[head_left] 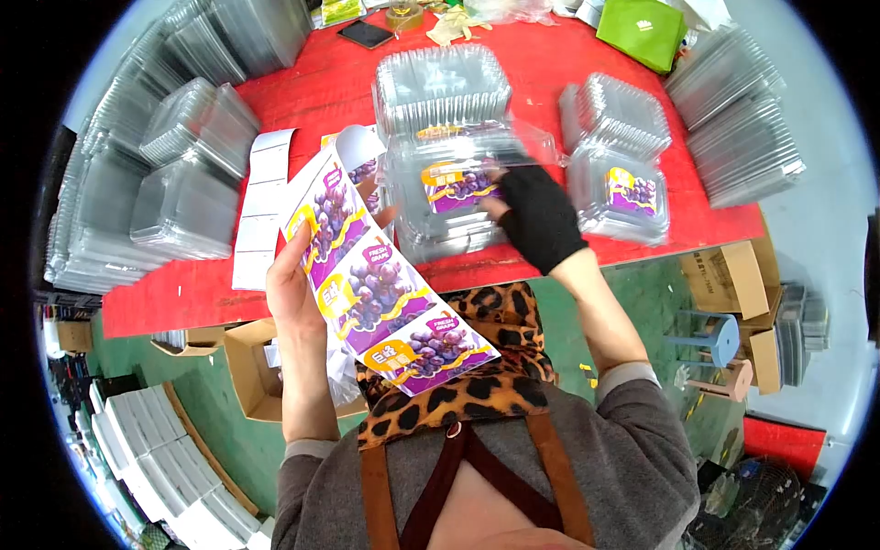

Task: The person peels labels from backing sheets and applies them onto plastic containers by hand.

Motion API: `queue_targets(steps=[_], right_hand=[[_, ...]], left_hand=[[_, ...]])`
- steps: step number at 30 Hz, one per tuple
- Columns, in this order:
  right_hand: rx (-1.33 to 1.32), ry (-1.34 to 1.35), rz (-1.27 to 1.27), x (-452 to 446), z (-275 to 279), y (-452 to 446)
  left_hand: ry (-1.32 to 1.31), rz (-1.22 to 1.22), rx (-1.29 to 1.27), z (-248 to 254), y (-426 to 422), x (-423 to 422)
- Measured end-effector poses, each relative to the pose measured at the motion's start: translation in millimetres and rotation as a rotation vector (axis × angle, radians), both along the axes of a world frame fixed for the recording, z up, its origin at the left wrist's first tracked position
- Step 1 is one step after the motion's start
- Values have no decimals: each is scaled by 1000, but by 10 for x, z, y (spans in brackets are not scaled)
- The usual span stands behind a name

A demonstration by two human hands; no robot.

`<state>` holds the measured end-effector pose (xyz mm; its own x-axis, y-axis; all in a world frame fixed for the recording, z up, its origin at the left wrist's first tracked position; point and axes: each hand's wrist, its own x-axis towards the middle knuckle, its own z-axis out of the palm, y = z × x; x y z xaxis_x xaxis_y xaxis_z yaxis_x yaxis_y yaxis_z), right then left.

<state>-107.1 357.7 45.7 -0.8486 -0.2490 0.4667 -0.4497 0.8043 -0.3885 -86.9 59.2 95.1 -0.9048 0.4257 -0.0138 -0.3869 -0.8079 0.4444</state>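
My left hand (298,284) is closed around a strip of grape stickers (376,284), which hangs down toward my apron with its printed side up. A clear plastic clamshell box (412,225) lies in front of me on the red table, with a grape sticker (454,188) on its top. My right hand (541,215), in a black fingerless glove, rests over that box. Its thumb and a fingertip are apart and touch the sticker's right edge; the other fingers are blurred or hidden.
Stacked clear boxes (440,82) stand behind the work spot, and more stacks (188,206) fill the left side. A stickered box (623,197) sits on the right. A phone (365,34) and a green bag (642,32) lie at the back of the red table (183,307).
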Motion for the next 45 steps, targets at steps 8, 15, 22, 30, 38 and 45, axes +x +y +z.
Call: queue_targets(steps=[8, 15, 22, 30, 38, 45], right_hand=[[-189, -87, -291, 335, -239, 563], [-146, -29, -226, 318, -221, 612], [-1058, -492, -108, 307, -19, 767], [-761, -243, -144, 336, 140, 644], [-320, 261, -55, 486, 723, 112], [-381, -335, 139, 312, 788, -506]], left_hand=[[15, -29, -64, -133, -2, 76], [59, -62, -114, -217, -78, 149], [-198, 86, -400, -386, -101, 213], [-172, 178, -439, -280, 146, 178], [-124, 222, -323, -238, 302, 26], [-150, 218, -354, -175, 359, -5]])
